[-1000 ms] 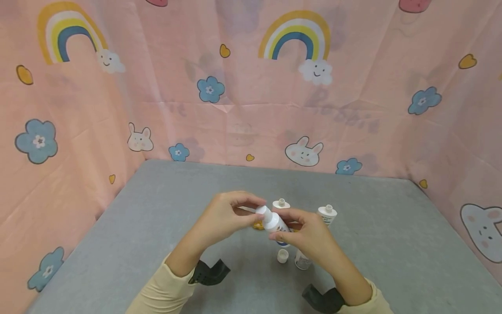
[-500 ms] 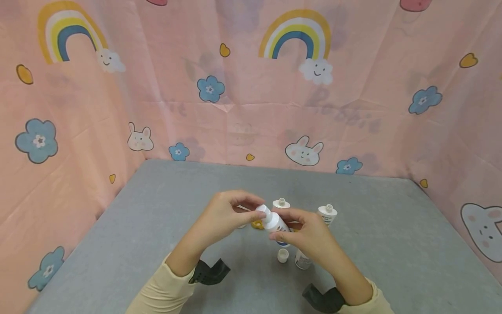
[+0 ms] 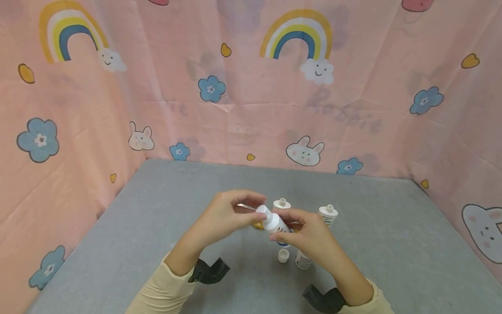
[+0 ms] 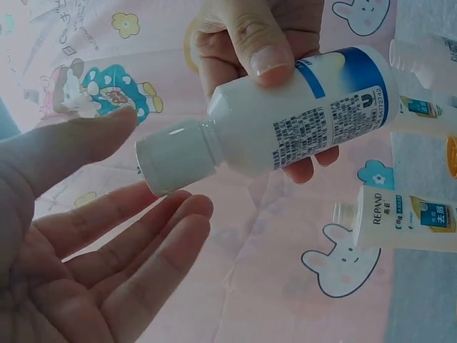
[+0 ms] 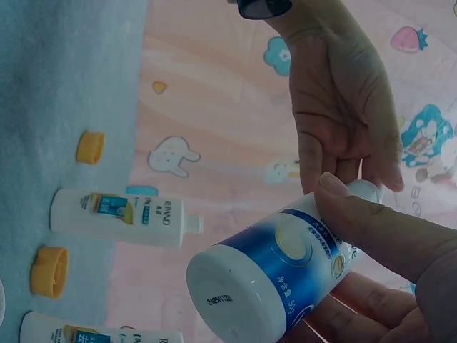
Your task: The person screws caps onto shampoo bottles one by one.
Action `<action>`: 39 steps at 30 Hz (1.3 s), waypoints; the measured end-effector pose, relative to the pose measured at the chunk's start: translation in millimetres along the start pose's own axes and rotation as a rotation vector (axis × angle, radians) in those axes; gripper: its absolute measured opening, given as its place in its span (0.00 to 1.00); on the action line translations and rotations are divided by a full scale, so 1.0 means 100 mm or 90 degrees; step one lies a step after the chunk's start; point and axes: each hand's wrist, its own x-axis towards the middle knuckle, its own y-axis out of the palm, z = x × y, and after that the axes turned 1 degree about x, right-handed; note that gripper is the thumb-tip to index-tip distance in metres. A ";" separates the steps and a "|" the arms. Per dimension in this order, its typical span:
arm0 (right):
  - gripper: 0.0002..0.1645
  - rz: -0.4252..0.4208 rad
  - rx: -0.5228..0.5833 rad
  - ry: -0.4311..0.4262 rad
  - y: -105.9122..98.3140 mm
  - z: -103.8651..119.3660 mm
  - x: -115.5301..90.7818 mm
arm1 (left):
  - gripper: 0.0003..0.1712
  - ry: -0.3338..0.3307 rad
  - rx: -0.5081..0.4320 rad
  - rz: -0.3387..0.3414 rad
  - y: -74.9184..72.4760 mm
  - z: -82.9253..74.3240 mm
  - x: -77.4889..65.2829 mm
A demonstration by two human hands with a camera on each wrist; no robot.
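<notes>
Now your right hand [image 3: 308, 229] wraps the white bottle [image 3: 276, 223] by its body, while your left hand [image 3: 227, 213] is nearer the cap [image 3: 263, 212], fingers spread loosely around it. The bottle tilts between both hands, long axis pointing cap-first at your left, held above the desk [image 3: 188, 183].

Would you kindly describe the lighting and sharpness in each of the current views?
Head view: soft light, the held bottle too small for its print to be read; left wrist: dimmer, pale glare at the left edge; right wrist: dim, the table tinted blue.
</notes>
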 end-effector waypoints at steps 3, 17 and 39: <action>0.27 0.000 0.000 -0.004 0.00 0.00 0.00 | 0.16 0.004 0.032 -0.011 0.00 0.00 0.01; 0.28 0.004 0.000 0.007 0.00 0.00 0.00 | 0.16 0.016 0.010 0.017 0.00 0.00 -0.01; 0.28 0.008 -0.009 -0.009 -0.01 -0.01 0.00 | 0.21 -0.007 0.015 0.008 -0.02 -0.01 -0.01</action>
